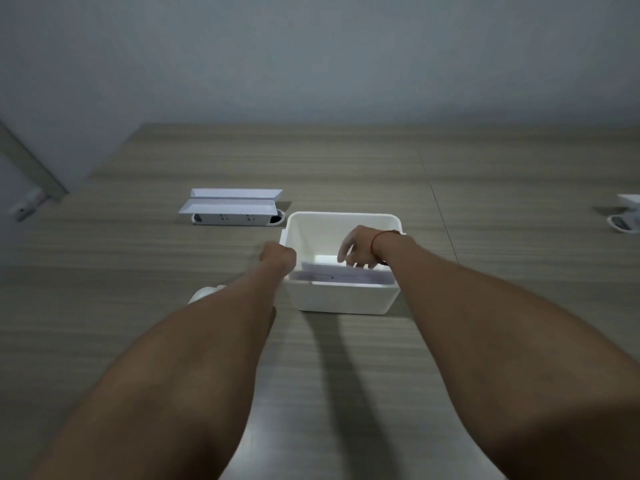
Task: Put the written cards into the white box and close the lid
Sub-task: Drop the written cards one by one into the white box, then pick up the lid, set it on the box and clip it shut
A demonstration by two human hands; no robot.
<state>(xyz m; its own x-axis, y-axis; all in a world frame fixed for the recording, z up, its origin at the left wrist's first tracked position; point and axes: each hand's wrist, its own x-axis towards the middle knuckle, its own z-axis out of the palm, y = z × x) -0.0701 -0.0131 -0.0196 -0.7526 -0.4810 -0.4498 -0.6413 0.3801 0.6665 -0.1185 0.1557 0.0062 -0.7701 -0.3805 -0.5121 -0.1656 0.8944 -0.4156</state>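
Note:
An open white box (pixel 341 301) stands on the wooden table at the centre. Several white written cards (pixel 332 276) lie stacked inside it against the near wall. My right hand (pixel 360 249) reaches down into the box, fingers spread and pointing down, with the fingertips touching the top of the cards. A red string circles that wrist. At the box's left rim, my left hand (pixel 278 258) is curled into a fist and seems to grip the wall. Part of a white rounded object (pixel 204 294), possibly the lid, shows under my left forearm.
A raised white socket unit (pixel 231 206) with two flaps sits behind the box to the left. Another white object (pixel 627 213) lies at the table's right edge. A grey wall runs behind the table's far edge.

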